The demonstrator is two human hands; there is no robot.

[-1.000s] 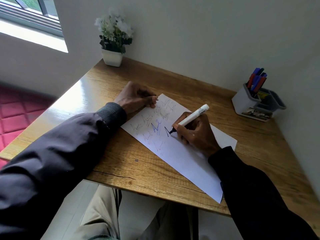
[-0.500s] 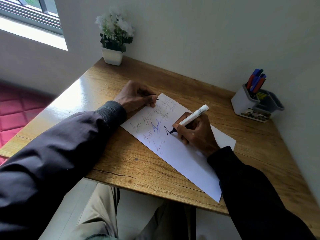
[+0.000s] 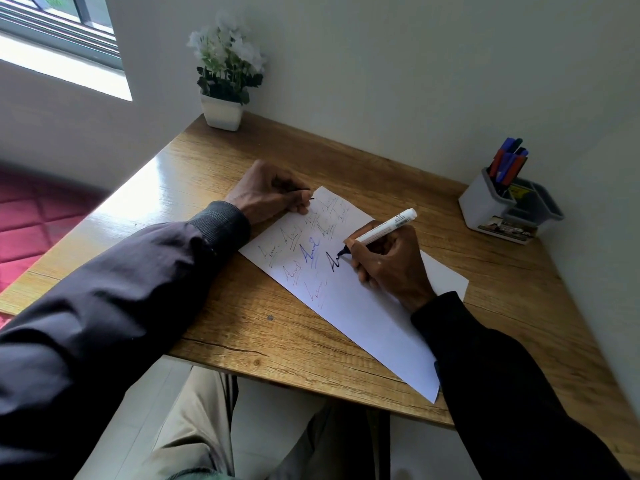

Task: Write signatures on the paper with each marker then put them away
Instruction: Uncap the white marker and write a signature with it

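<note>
A white sheet of paper [image 3: 360,317] lies slanted on the wooden table [image 3: 259,327], covered near its far end with several signatures in different colours. My right hand [image 3: 391,263] grips a white marker [image 3: 384,226] whose dark tip touches the paper at a fresh black signature [image 3: 335,262]. My left hand [image 3: 268,192] rests curled on the paper's far corner, closed on a small dark object, likely the marker's cap [image 3: 304,190]. A grey holder [image 3: 498,209] at the right holds several blue and red markers [image 3: 507,161].
A white pot with white flowers [image 3: 223,81] stands at the table's far left corner against the wall. The wall runs close along the right side of the table. A window is at the upper left; red padded flooring lies left of the table.
The marker tip has moved slightly to the right along the paper, lengthening the black signature. My left hand has stayed in place.
</note>
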